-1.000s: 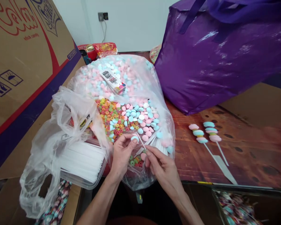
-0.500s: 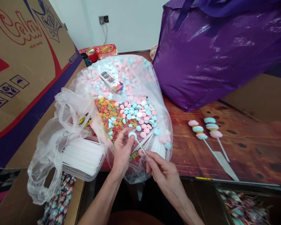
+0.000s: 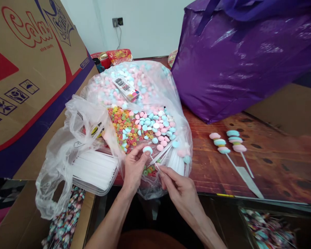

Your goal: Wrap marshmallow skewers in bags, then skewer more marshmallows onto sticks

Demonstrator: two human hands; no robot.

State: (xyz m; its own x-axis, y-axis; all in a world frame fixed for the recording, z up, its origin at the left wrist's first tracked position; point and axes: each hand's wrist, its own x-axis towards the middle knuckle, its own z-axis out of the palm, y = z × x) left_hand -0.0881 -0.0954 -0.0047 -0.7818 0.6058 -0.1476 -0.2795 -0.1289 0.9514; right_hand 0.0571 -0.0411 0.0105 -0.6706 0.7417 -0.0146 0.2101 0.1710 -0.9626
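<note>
My left hand pinches a pale blue round candy between thumb and fingertips. My right hand grips a thin white stick whose tip meets the underside of that candy. Both hands hover over the near edge of a big clear plastic bag that holds pink and blue disc candies and small multicoloured ring candies. More white sticks lie bundled in a clear wrap to the left.
Two finished candy skewers lie on the brown table to the right. A large purple bag stands behind them. A tall cardboard box leans at the left. Open boxes of wrapped sweets sit below the table edge.
The blue candy has been pushed onto the stick's tip and my hands have drawn a little closer together. The view has shifted slightly.
</note>
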